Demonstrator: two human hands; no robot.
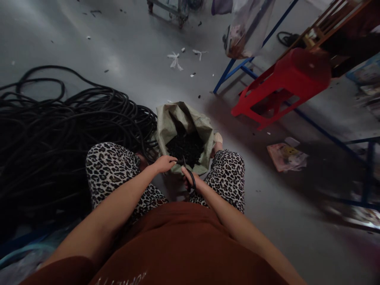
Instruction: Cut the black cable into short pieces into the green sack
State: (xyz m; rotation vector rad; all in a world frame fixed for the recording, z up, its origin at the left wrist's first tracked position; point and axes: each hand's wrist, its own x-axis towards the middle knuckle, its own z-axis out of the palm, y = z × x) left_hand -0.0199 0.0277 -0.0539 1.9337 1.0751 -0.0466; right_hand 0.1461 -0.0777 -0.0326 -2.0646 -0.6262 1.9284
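Between my knees stands a pale green woven sack (164, 126), its mouth open and rolled back. Many small black pieces (185, 147) lie inside it. My left hand (165, 163) is closed in a pinch on a black rubber cord (179, 162), whose end points right over the sack's near rim. My right hand (191, 179) grips scissors (192, 180) with black handles. Their blades stand upward by the cord's end; whether they touch it I cannot tell.
A large tangle of black cord (97, 107) covers the floor at left. On the right lies a tipped red plastic stool (308, 71) near a blue metal frame (228, 75). White scraps (175, 60) and a printed packet (286, 156) are on the grey floor.
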